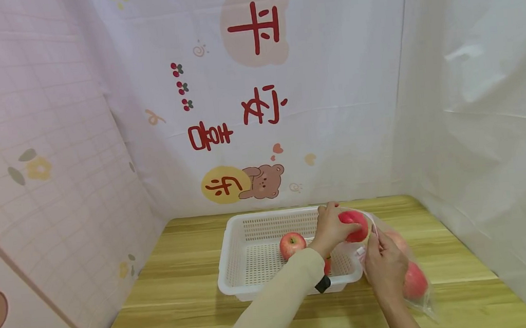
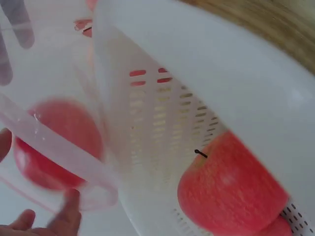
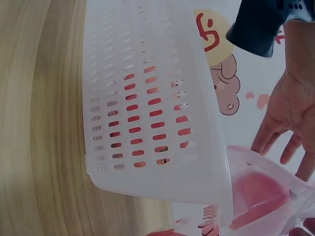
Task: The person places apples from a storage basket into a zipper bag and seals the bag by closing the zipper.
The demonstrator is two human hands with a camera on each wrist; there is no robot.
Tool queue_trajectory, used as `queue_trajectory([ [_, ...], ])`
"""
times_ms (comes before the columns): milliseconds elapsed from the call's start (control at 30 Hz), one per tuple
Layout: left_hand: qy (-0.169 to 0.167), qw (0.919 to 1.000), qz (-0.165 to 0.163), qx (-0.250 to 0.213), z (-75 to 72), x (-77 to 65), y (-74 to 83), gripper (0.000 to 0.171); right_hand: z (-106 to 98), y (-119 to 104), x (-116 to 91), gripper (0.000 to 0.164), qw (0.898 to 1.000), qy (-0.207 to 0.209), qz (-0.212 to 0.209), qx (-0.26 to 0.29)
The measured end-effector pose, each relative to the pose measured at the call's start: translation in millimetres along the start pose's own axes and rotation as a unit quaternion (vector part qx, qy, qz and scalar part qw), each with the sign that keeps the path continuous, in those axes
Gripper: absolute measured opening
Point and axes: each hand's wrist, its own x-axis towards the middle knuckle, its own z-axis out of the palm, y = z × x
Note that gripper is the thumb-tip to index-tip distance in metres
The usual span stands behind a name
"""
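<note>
My left hand (image 1: 332, 225) is at the mouth of a clear plastic bag (image 1: 373, 222), its fingers spread and extended. A red apple (image 1: 355, 226) lies just inside the mouth; in the left wrist view this apple (image 2: 59, 142) is blurred, behind the bag's rim and apart from the fingers. In the right wrist view, the left hand's (image 3: 295, 98) fingertips reach the bag's edge. My right hand (image 1: 384, 262) pinches the bag's rim from the near side. More apples (image 1: 413, 280) sit lower in the bag, partly hidden by that hand.
A white perforated plastic basket (image 1: 226, 254) stands left of the bag on the wood-grain table (image 1: 162, 295). It holds an apple (image 1: 292, 245) and others partly hidden by the left arm. White printed cloth (image 1: 346, 101) hangs behind and at both sides.
</note>
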Motion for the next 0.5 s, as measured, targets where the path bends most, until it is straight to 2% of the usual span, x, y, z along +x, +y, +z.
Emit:
queue_trajectory([
  [167, 0.013, 0.9998, 0.011, 0.007, -5.9, 0.4, -0.5, 0.061, 0.4, 0.8, 0.6, 0.030, 1.000, 0.002, -0.007, 0.000],
  [367, 0.025, 0.9985, 0.031, 0.039, -23.1, 2.0, -7.0, 0.055, -0.3, 1.4, -1.5, 0.033, 1.000, -0.010, -0.001, 0.008],
  [500, 0.028, 0.9973, 0.038, 0.055, -33.4, 4.4, -13.0, 0.054, 0.7, 2.7, -2.4, 0.032, 1.000, -0.004, -0.006, 0.011],
])
